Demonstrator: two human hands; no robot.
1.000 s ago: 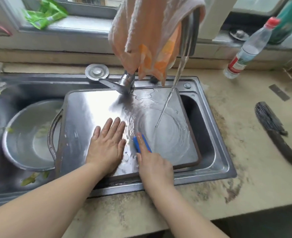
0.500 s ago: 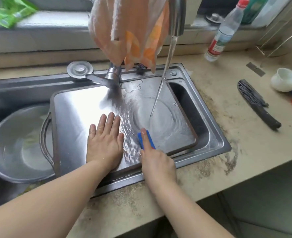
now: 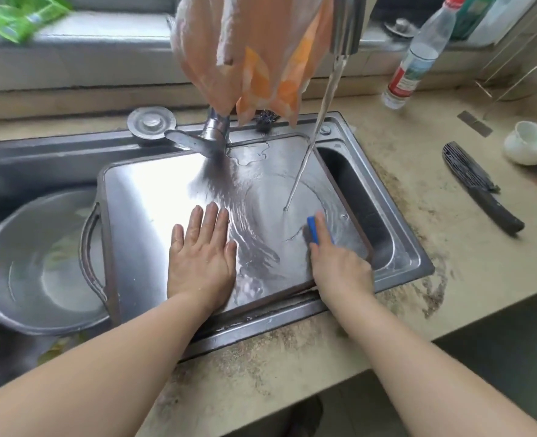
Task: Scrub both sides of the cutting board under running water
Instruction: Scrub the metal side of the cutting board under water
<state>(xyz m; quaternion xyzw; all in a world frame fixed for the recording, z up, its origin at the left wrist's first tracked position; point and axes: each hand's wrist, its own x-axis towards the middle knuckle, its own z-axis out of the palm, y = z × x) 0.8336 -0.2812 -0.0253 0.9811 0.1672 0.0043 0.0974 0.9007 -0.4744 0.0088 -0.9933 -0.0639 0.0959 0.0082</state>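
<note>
One change: right hand (image 3: 339,266), gripping the blue scrubber (image 3: 313,230), has slid right, past the water stream (image 3: 311,143). Left hand (image 3: 201,257) stays flat, pinning the cutting board (image 3: 153,197) across the sink (image 3: 402,247). Top side only so far.

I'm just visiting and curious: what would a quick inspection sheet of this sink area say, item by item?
Surface: speckled beige countertop, stained near the steel sink.
Job's things: shiny steel cutting board lies flat across the sink; water stream from the tap lands on it; blue scrubber pressed on the board.
Clutter: round steel basin with green scraps, black knife, clear plastic bottle with red cap, white bowl, orange cloth draped over the tap.
Hands: left hand flat on the board, steadying it; right hand holds the scrubber.
Cables: nothing seen.
Surroundings: window sill behind with green plastic bag.
</note>
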